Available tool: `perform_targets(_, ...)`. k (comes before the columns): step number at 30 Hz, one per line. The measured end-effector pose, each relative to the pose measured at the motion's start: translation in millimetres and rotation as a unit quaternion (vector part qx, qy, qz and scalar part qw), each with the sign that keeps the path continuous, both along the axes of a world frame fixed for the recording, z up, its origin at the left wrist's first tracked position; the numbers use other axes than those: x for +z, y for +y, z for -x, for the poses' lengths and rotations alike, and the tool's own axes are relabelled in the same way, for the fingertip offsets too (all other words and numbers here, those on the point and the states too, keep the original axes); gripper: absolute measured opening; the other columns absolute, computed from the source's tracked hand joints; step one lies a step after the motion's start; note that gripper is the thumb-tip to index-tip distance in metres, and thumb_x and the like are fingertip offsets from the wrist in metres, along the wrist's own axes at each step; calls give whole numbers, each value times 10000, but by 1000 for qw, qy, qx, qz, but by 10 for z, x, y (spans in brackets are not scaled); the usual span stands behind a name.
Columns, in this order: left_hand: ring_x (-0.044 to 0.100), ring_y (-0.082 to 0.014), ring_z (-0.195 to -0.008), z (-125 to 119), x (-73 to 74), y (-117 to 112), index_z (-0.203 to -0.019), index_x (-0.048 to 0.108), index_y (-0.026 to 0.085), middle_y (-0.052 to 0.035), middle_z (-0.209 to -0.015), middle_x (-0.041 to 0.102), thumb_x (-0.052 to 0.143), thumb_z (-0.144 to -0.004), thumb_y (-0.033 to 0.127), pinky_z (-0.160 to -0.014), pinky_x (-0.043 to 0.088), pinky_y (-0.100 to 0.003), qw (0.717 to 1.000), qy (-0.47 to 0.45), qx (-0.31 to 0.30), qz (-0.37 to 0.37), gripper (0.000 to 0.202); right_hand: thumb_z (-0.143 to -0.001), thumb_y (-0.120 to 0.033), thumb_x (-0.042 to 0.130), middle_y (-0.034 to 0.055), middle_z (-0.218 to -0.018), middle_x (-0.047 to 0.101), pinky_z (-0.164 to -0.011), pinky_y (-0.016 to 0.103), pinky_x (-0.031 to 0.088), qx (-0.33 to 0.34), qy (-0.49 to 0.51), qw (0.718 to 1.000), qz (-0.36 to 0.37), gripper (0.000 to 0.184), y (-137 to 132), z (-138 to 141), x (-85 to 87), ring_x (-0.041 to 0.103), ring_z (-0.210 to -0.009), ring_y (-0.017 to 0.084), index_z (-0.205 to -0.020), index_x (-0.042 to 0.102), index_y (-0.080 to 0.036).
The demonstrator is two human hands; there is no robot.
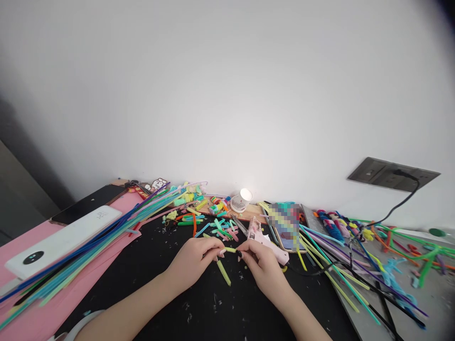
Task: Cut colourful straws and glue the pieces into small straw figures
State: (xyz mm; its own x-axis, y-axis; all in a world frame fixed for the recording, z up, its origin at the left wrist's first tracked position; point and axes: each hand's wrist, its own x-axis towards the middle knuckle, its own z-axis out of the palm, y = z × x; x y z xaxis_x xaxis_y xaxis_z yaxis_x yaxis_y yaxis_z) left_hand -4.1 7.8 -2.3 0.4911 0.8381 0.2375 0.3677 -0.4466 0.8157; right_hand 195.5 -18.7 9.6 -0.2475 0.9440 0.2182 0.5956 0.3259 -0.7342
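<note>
My left hand and my right hand meet over the black work surface. Their fingertips pinch opposite ends of a short yellow pipe cleaner, held roughly level. Another yellow pipe cleaner piece slants down just below my left fingertips; whether that hand also touches it I cannot tell. Just behind my right hand lies a pale pink glue gun with a dark cord. Scissors lie beyond my fingers, beside a scatter of cut pipe cleaner pieces in green, pink and blue.
A paper cup stands near the wall. On the left, long pipe cleaners cross a white device and pink sheet. A phone, more pipe cleaners and a wall socket are on the right.
</note>
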Motion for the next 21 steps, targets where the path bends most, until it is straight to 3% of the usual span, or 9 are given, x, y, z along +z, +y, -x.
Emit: perform_targets(21,604,-108,-646,-4,-1,11,-800,645,184,18,-730,657,471,-865,187,-651,439,-184,1000,-13,19,-16,186,-840,-145,447,-3,-707,604,-614,257,410,7,-30,999,-13,152,19,-34,-53,560,-661,159,-775,572,-204)
